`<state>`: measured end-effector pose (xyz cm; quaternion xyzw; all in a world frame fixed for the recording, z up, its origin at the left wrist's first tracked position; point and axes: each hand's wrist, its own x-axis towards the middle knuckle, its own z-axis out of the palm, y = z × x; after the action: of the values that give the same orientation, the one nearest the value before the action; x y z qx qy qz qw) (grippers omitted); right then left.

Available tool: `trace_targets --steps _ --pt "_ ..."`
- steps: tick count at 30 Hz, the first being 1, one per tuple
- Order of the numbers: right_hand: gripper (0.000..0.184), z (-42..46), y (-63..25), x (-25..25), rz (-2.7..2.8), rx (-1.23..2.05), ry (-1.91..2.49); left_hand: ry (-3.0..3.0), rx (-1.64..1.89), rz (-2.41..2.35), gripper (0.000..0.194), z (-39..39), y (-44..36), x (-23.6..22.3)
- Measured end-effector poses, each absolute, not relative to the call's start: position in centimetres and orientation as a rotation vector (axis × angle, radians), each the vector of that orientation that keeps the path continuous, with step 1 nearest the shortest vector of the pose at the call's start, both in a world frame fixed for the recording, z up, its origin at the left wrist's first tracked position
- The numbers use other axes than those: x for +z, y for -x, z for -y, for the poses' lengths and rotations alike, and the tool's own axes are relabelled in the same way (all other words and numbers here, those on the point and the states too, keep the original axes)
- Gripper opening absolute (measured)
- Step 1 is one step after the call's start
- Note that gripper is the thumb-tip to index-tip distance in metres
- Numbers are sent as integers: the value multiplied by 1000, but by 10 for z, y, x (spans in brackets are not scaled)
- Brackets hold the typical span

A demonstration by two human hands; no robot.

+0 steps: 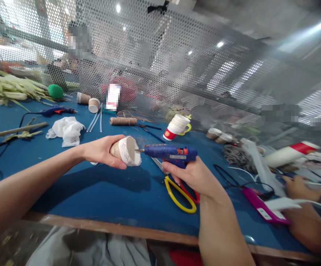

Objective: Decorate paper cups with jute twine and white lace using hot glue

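Twine-wrapped cup (125, 150), its mouth edged in crumpled white material, lies tilted on its side in the grasp of the left hand (102, 150), thumb beneath and fingers curled over the top. It is held above the middle of the table (94, 199), with its mouth facing the right hand (192, 173). The right hand's fingers are wrapped around a blue glue gun (163, 152), its nozzle at the cup's mouth; whether the tip touches cannot be told.

Below the right hand, scissors (172, 195) with yellow and red handles lie toward the table's near edge. Left of the cup sits a crumpled white cloth (66, 129). Farther out, a twine spool (123, 121), pale sticks (101, 118) and a stack of paper cups (177, 127) stand or lie nearer the far edge, where a perforated screen (138, 48) rises. Toward the far left corner are a second glue gun (57, 111), a green ball (55, 91) and pale husks (13, 87). Near the right end, a magenta power strip (262, 207) lies beside another person's arm (306, 221).
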<state>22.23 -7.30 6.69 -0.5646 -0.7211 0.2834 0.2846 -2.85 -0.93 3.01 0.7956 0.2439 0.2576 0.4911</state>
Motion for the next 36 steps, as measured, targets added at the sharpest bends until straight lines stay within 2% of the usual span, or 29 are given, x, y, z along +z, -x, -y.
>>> trace_targets --steps 13,19,36 --pt "29 71 -225 66 1920 766 1560 -1975 621 -606 54 8 30 29" --pt "25 72 -225 63 1892 877 1446 -2064 766 -644 58 8 30 28" --pt "38 76 -224 67 1950 660 1551 -2180 925 -756 59 7 28 28"
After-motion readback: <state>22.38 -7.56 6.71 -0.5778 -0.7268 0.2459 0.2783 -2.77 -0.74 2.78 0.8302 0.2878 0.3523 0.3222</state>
